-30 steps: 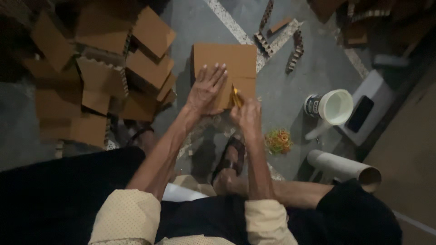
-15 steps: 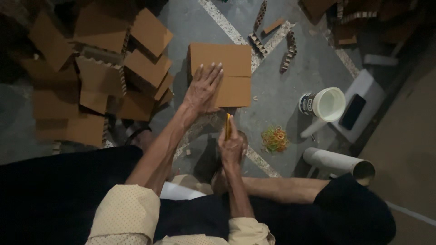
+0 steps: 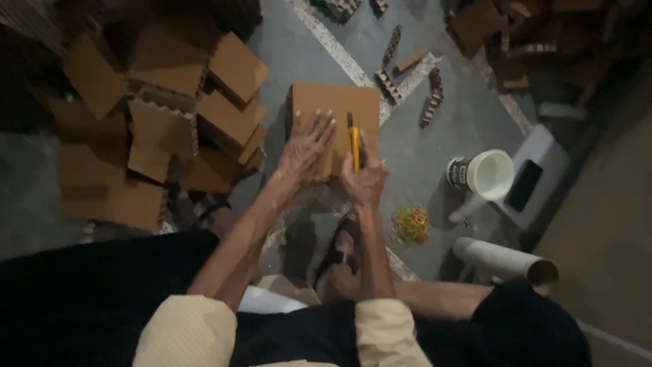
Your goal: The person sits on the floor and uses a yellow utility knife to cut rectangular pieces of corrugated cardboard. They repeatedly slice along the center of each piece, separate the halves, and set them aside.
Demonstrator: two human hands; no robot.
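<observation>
1. Right hand (image 3: pixel 363 178): I see it closed in a grip around a yellow-handled cutter (image 3: pixel 354 146), the tool pointing away from me and standing over the near right part of the cardboard sheet (image 3: pixel 336 109).
2. Left hand (image 3: pixel 305 148): fingers spread, palm pressed flat on the near left part of the same sheet, just beside the cutter.
3. Cardboard sheet: it lies flat on the grey floor (image 3: pixel 435 163), directly ahead of me, between the two hands and a pale line on the floor.
4. Handling judgement: the sheet looks light and stiff but easy to crease; it would likely slide on the smooth floor unless pinned by a flat palm. I judge the edges the best place to take hold of it. The cutter is slim and hard; grip the handle, clear of the blade.
5. Left: a pile of cardboard pieces (image 3: pixel 170 115), some with notched edges.
6. Right: a white bucket (image 3: pixel 490 174), coloured rubber bands (image 3: pixel 410 223) nearer me, and a cardboard tube (image 3: pixel 506 261).
7. Far: notched cardboard strips (image 3: pixel 407 71).
</observation>
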